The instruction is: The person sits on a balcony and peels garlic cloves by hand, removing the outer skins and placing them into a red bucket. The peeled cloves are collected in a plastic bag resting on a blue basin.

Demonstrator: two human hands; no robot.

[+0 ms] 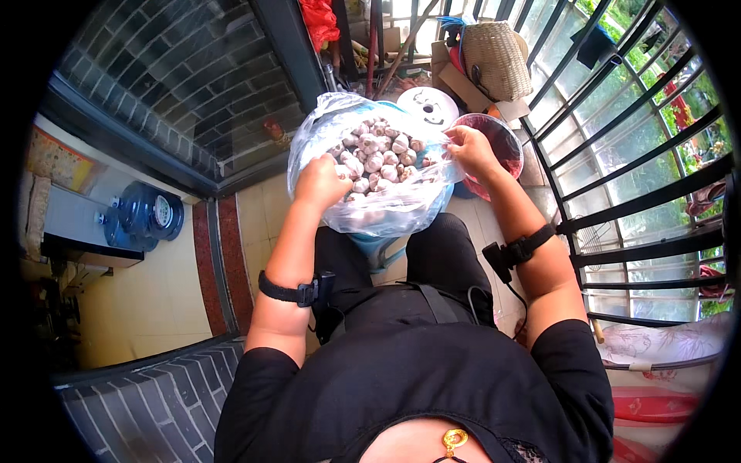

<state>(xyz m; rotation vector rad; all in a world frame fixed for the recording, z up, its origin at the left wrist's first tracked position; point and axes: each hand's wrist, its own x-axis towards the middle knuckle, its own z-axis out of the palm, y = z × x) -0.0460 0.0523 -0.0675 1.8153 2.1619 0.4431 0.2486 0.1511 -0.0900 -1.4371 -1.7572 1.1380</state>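
A clear plastic bag (376, 217) full of garlic bulbs (373, 162) sits in front of my knees, its mouth spread wide. The bulbs are whitish-purple and heaped together. My left hand (324, 182) is closed in a fist on the bag's left side, against the bulbs; its fingertips are partly hidden. At the right, my right hand (470, 151) pinches the bag's rim between thumb and fingers. Under the bag shows a light-blue plastic support (379, 254), which looks like a stool.
A red bucket (512, 144) with a plastic liner stands beyond my right hand. Behind the bag are a round white lid-like object (428, 108), a woven basket (496, 61) and cardboard. Black railings (637, 228) run along the right. Large water bottles (150, 211) are at left.
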